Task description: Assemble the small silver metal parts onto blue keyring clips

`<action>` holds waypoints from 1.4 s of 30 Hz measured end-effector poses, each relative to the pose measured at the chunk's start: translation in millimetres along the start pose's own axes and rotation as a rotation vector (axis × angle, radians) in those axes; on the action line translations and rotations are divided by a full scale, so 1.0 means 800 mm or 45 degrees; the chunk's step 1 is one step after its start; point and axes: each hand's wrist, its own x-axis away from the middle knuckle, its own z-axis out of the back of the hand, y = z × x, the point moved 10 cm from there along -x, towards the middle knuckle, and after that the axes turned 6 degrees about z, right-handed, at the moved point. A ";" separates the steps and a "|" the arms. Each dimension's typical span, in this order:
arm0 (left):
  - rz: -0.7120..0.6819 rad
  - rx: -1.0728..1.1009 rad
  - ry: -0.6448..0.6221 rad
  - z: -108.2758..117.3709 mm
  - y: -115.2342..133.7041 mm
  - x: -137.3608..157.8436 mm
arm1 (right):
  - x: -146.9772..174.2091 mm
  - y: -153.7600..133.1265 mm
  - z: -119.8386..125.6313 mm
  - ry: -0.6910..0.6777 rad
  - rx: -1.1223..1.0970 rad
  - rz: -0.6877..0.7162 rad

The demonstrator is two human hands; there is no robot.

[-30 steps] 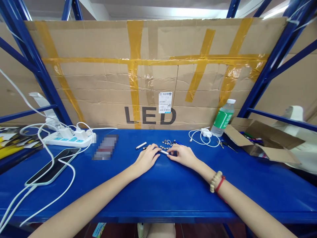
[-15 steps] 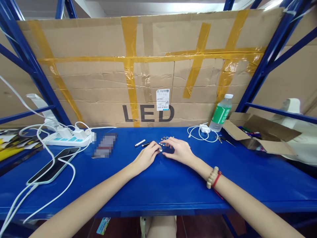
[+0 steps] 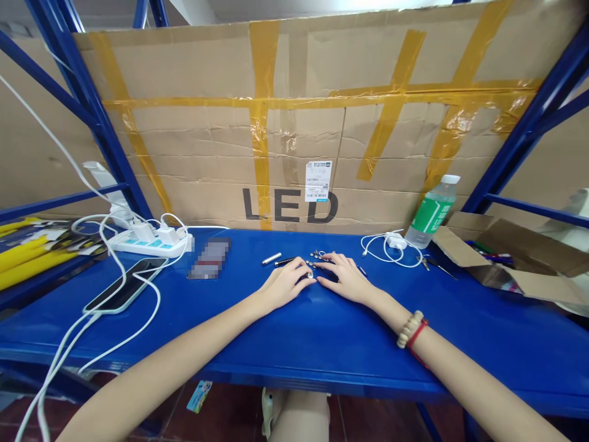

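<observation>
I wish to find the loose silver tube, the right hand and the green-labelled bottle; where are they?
Loose silver tube (image 3: 271,259): head view, middle of its barrel.
Right hand (image 3: 347,277): head view, back of the hand.
Green-labelled bottle (image 3: 431,214): head view, on the label.

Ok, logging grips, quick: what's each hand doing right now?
Left hand: closed on a small shiny piece.
Right hand: open, nothing visibly held.

storeroom, with blue metal racking (image 3: 117,159)
</observation>
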 end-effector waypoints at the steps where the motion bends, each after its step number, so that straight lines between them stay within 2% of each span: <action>1: -0.005 -0.014 0.004 0.000 0.001 0.000 | 0.000 0.000 0.001 0.005 -0.015 0.001; 17: -0.153 -0.148 -0.119 -0.016 0.017 0.003 | -0.012 0.005 0.002 0.082 -0.183 -0.054; 22: -0.181 -0.190 -0.150 -0.019 0.021 0.005 | -0.018 0.007 -0.001 0.076 -0.208 -0.124; 29: -0.234 -0.212 -0.194 -0.020 0.032 0.009 | -0.018 0.004 -0.001 0.093 -0.258 -0.080; 39: -0.198 -0.266 -0.232 -0.027 0.033 0.008 | -0.008 -0.009 0.004 0.143 -0.193 -0.032; 42: -0.103 -0.203 -0.198 -0.025 0.022 0.006 | -0.005 -0.018 0.007 0.178 -0.208 0.025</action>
